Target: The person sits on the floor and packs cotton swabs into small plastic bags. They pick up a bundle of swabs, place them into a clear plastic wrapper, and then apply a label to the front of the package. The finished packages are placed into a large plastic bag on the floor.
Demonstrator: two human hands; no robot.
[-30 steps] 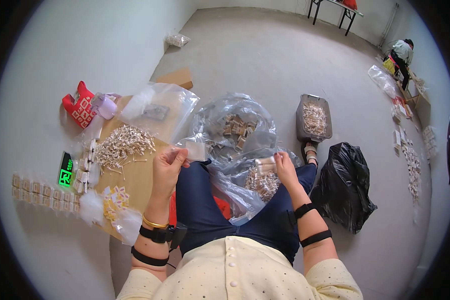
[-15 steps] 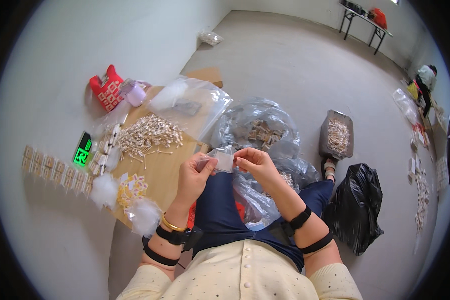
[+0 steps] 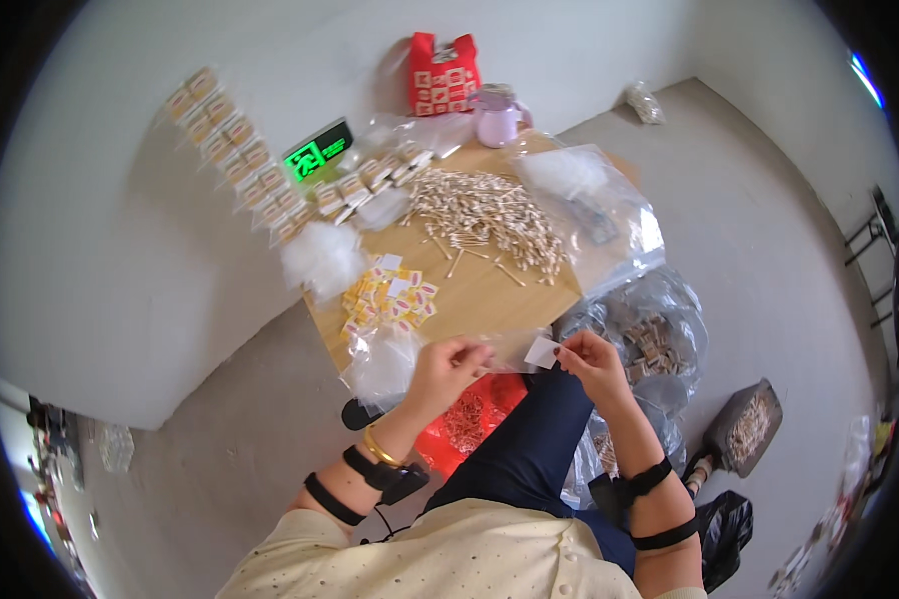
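My right hand (image 3: 591, 365) pinches a small clear plastic bag (image 3: 512, 351) by the end where a white card (image 3: 540, 351) shows. The bag stretches leftward above my lap, at the near edge of the table. Beside its other end is my left hand (image 3: 453, 363), fingers bent and smeared by motion, so whether they grip the plastic is unclear. On the wooden table (image 3: 469, 304) just ahead lie a pile of wooden cotton swabs (image 3: 489, 220) and a scatter of yellow-and-white cards (image 3: 390, 298). Clear bags (image 3: 382, 361) are heaped near my left hand.
Packed swab bundles (image 3: 240, 150) run along the wall behind a green lit sign (image 3: 318, 152). A lilac jug (image 3: 496, 118) and red bag (image 3: 445, 80) stand at the back. Right of the table, a big clear sack (image 3: 684, 309) holds bundles; a grey bin (image 3: 744, 429) holds swabs.
The view has swung left toward the table. My hands have drawn apart; the left has moved off the card's end, while the right now holds the bag there.
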